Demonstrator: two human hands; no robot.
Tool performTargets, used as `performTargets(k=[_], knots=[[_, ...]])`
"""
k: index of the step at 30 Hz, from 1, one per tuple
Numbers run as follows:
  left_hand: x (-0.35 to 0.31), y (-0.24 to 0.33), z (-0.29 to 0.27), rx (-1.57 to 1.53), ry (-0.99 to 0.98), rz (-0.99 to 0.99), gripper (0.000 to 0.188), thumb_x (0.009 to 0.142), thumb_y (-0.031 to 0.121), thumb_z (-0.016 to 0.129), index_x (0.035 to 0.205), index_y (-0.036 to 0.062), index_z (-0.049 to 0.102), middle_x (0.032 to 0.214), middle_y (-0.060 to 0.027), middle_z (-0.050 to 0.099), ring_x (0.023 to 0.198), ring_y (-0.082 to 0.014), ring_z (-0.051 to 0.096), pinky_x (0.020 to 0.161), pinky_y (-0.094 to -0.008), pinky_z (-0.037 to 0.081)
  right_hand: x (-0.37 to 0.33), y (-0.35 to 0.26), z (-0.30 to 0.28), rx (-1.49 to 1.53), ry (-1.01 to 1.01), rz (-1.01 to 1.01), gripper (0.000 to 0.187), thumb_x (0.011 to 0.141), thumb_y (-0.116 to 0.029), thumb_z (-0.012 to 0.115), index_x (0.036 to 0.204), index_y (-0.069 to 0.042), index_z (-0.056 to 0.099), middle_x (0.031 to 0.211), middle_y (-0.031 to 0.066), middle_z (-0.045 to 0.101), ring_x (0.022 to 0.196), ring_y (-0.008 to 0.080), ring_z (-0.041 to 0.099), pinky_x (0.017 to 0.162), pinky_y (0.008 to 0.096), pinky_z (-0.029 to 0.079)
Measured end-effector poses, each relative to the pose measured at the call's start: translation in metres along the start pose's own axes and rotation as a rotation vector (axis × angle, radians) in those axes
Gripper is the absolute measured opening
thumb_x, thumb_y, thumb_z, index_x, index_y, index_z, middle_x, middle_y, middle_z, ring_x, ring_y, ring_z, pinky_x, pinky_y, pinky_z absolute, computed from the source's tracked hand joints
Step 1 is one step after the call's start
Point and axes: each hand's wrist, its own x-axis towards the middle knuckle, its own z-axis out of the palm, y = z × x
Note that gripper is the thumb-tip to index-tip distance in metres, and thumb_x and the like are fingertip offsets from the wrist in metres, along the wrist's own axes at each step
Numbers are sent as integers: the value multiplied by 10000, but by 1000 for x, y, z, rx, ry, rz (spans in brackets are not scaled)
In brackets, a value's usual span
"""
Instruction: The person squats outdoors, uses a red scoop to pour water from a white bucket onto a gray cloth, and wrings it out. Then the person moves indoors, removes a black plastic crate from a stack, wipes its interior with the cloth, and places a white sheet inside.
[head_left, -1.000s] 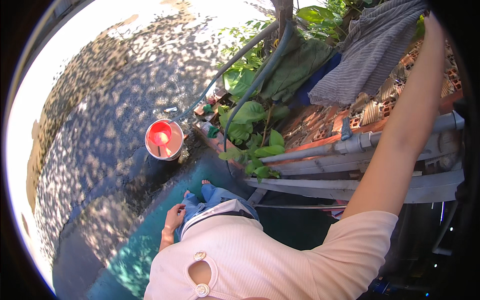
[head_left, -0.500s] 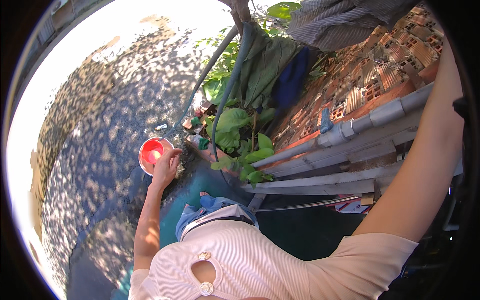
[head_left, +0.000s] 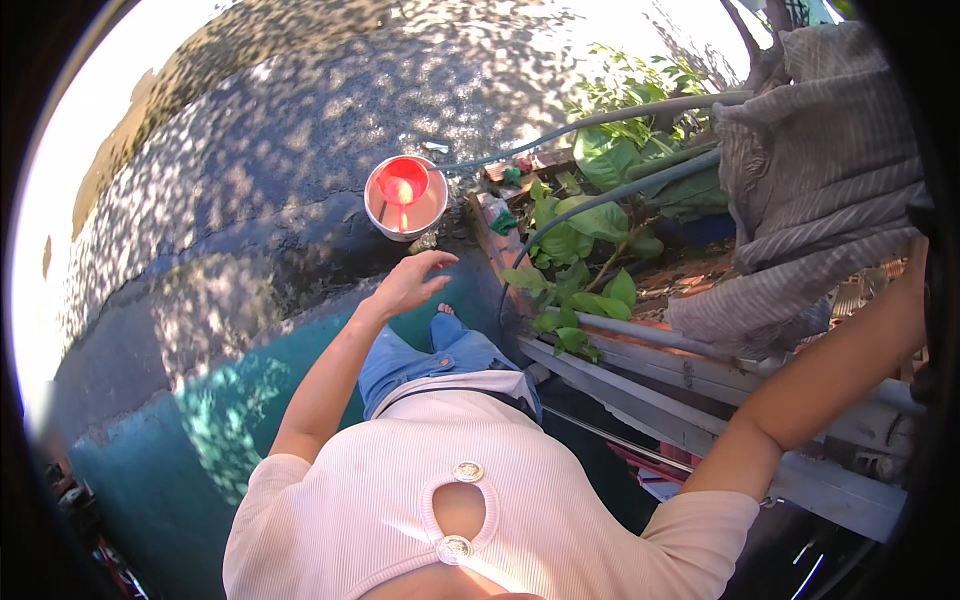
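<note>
Left hand (head_left: 412, 283) near bucket (head_left: 402, 234) with red dipper (head_left: 403, 181)

Dappled sunlight (head_left: 232, 415) patterns the grey ground (head_left: 270, 165) and part of the teal floor (head_left: 140, 485) beside it.

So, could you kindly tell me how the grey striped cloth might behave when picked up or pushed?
The grey striped cloth should be floppy, judging by its loose, hanging folds. Pushed, it would probably bunch up rather than slide flat, as its surface looks creased.
</note>
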Motion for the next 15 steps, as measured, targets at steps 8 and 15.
performTargets(k=[8, 15], knots=[[-57, -65, -83, -79, 125, 84, 818, 776, 130, 709, 1430, 51, 224, 1436, -167, 291, 1329, -315, 295, 1108, -389, 251, -233, 202, 199, 811, -755, 936, 205, 924, -171, 543, 1033, -9, 479, 1265, 184, 459, 1101, 216, 505, 931, 359, 419], [-110, -282, -133, -484, 499, -282, 464, 803, 135, 601, 1236, 7, 495, 1148, -176, 568, 1096, -323, 537, 914, -376, 434, -370, 420, 254, 921, -462, 1250, 234, 918, -154, 545, 1122, -43, 515, 1154, 68, 577, 1087, 181, 552, 920, 362, 440]])
